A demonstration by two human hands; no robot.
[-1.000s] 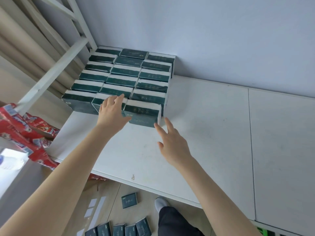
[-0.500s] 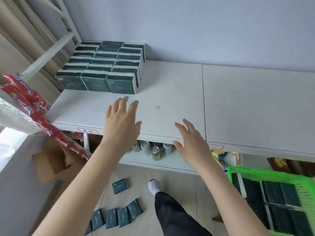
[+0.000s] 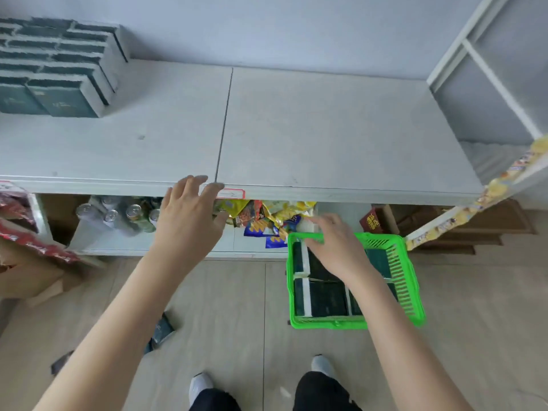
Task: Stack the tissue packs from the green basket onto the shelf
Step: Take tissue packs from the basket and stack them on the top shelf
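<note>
Judging from the head view, the task was taken to be partly done. A block of stacked packs [image 3: 59, 69] was seen in tight rows at the far left of the shelf [image 3: 326, 129], against the wall. More tissue packs [image 3: 326, 298] were seen lying flat in the green basket [image 3: 412, 292] on the floor below the shelf, so further trips were judged to be needed. The right hand [image 3: 338, 247] was held over the basket's far left corner, fingers extended and nothing gripped. The left hand [image 3: 189, 221] was held open and empty, fingers spread, before the shelf's front edge. The packs were seen to be dark green, flat and rectangular, with white sides, and were judged easy to grasp and stack. What looked like loose packs [image 3: 161, 332] were seen on the floor.
</note>
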